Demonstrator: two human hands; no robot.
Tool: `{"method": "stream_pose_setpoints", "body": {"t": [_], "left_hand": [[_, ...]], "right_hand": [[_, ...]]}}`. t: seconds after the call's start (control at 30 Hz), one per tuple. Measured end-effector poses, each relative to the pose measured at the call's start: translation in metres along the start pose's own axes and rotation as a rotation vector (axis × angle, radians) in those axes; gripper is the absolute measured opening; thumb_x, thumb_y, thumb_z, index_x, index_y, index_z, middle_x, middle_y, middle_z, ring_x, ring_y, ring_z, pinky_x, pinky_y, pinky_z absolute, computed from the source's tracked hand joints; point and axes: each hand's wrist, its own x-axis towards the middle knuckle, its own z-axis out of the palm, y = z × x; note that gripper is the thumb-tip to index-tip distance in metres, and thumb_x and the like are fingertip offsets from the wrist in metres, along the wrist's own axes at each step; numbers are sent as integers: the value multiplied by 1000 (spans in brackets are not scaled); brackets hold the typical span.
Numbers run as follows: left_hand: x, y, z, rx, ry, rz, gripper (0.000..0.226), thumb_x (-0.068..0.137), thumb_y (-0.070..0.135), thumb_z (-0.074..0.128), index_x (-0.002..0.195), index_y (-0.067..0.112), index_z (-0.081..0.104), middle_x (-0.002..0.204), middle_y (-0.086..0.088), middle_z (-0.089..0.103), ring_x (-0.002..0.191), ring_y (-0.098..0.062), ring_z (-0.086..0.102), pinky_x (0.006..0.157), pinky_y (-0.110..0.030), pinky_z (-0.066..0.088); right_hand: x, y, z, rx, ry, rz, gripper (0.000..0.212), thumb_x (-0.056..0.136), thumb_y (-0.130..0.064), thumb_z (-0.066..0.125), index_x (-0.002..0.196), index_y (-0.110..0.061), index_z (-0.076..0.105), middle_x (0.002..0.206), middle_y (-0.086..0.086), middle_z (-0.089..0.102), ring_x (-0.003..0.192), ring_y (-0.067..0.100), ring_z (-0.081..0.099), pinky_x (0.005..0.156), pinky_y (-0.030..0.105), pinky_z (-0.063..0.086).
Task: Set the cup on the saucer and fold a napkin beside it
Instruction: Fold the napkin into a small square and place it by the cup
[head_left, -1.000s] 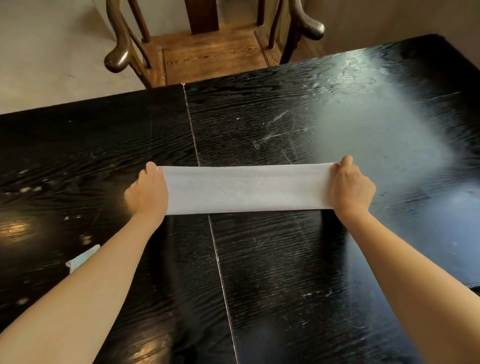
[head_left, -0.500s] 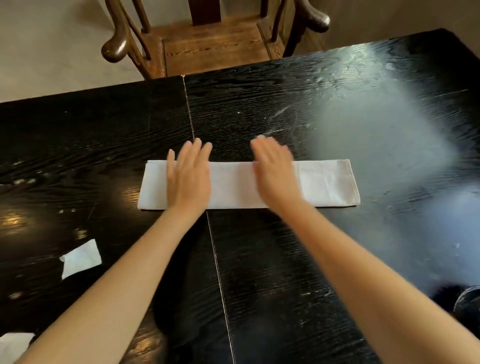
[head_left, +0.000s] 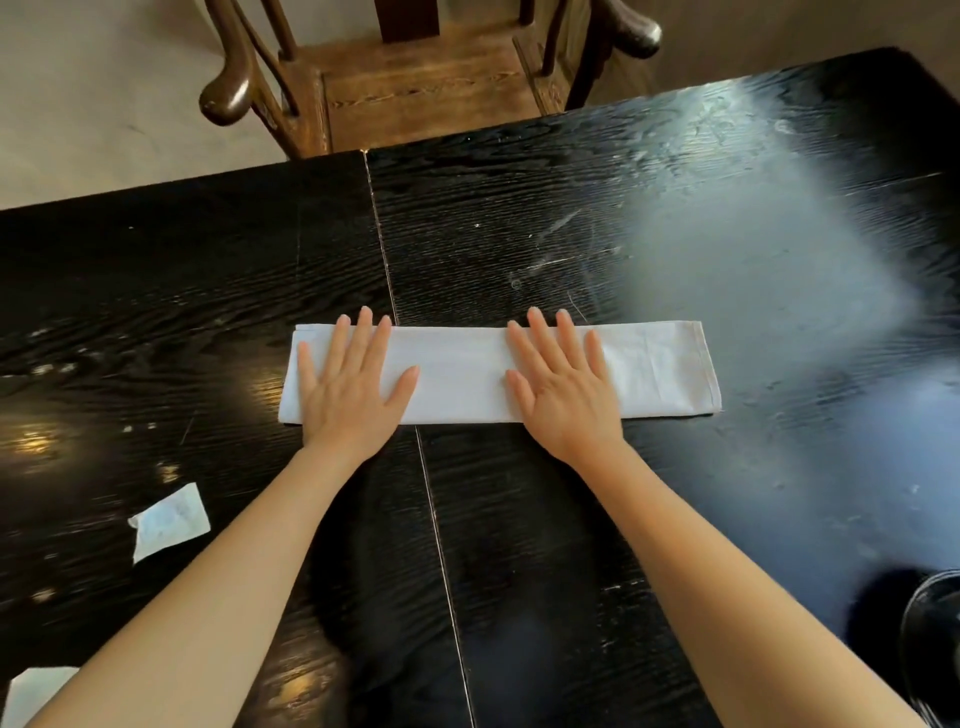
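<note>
A white cloth napkin (head_left: 462, 376), folded into a long narrow strip, lies flat across the middle of the black wooden table (head_left: 571, 218). My left hand (head_left: 350, 387) presses flat on its left part with fingers spread. My right hand (head_left: 563, 387) lies flat, fingers spread, a little right of the strip's middle. The napkin's right end stays uncovered. A dark round rim (head_left: 932, 639), perhaps the saucer, shows at the lower right edge, mostly cut off. No cup is visible.
A wooden armchair (head_left: 426, 83) stands at the table's far side. A small white paper packet (head_left: 169, 522) lies on the table at the left, and another white scrap (head_left: 31, 693) sits at the bottom left corner. A seam runs down the tabletop.
One second ago both hands gripped the napkin's ends. They let go, laid it down, came to the middle, and have since slid outwards while pressing flat on it.
</note>
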Motion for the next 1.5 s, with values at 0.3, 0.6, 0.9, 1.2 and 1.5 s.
{"method": "stream_pose_setpoints", "body": {"t": [0.3,0.6,0.9,1.2,1.5], "left_hand": [[-3,-17,-1,-25,13,41,72,92,60,14,151,21,2,160,-2,-4,146,-18,-8,118,-41,-5],[-6,-23,-2,6,-16,57,73,92,59,12,151,18,1,159,-4,-4,146,-20,-8,119,-40,-4],[-3,-23,-10,-24,-109,34,71,94,55,17,150,16,-3,159,-5,-11,146,-21,-13,118,-41,-6],[-10,88,-16,-111,-52,296,58,100,39,16,150,19,-5,159,-1,-11,145,-17,-13,118,-41,-8],[-12,95,5,-40,-78,273,59,98,45,9,148,22,-10,157,3,-17,144,-12,-17,118,-42,-11]], "right_hand": [[-19,87,-18,-46,1,148,64,91,-53,6,150,-27,7,160,-1,3,147,20,-5,120,37,-3],[-30,93,-17,-59,12,159,65,93,-51,6,150,-21,2,160,-1,-1,147,16,-7,119,33,-7],[-35,99,-30,96,-76,170,60,100,-39,25,151,-17,1,160,2,-6,147,18,-10,119,38,-4],[-52,81,-48,416,262,704,47,82,-23,65,116,6,49,123,25,44,109,41,44,88,42,37],[-42,95,-71,1208,142,823,25,82,-25,66,95,-4,65,75,3,58,68,20,52,58,26,39]]}}
